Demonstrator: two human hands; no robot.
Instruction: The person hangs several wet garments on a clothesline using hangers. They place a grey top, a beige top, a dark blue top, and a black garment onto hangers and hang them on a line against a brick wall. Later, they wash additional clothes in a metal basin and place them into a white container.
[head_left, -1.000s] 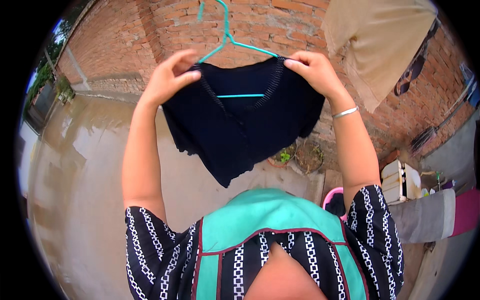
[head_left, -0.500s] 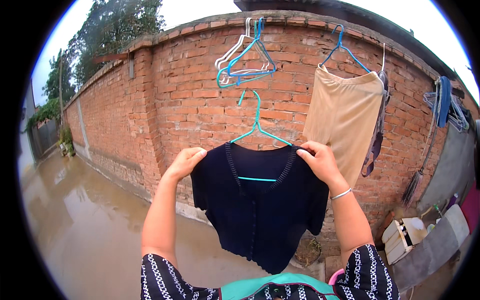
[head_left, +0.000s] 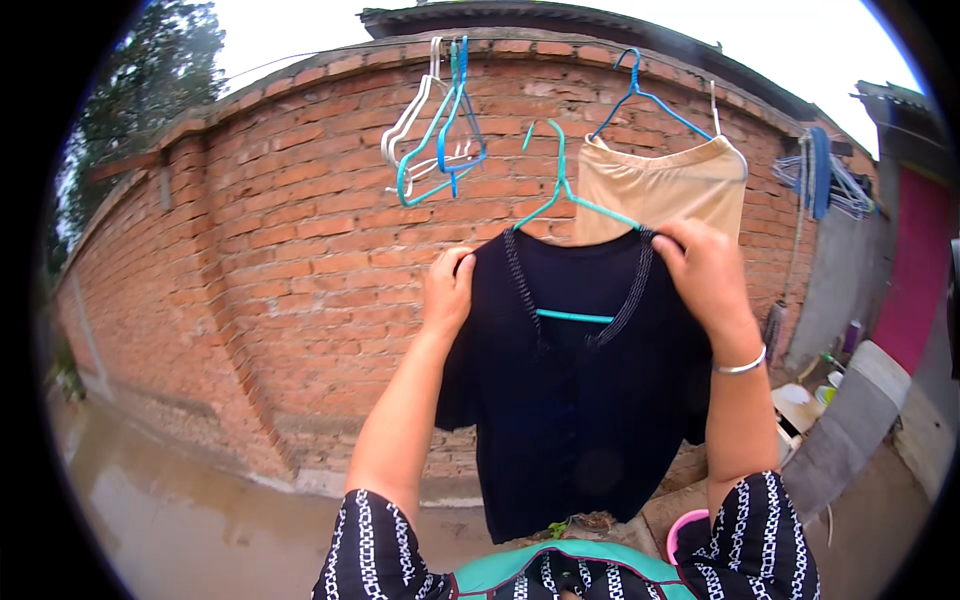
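Observation:
A dark navy short-sleeved top (head_left: 590, 400) hangs spread out in front of me on a turquoise hanger (head_left: 562, 188). The hanger's hook is up in the air, off the line, and its lower bar shows through the neckline. My left hand (head_left: 447, 292) pinches the top's left shoulder, thumb and fingers closed on the cloth. At the opposite shoulder, beside the trimmed neckline, my right hand (head_left: 703, 270) grips the cloth the same way; a silver bangle (head_left: 742, 362) is on that wrist. Behind the top hang beige pants (head_left: 660, 180) on a blue hanger (head_left: 636, 88).
Several white, blue and turquoise hangers (head_left: 437, 130) hang from a line along the brick wall (head_left: 330, 250). More hangers with a blue cloth (head_left: 820, 172) are at the far right. Below are a pink basin (head_left: 684, 530), a grey-covered slab (head_left: 850, 415) and wet ground (head_left: 170, 490).
Both hands have raised the top on its hanger and carried it to the right, so it now overlaps the beige pants. My view has turned to the right.

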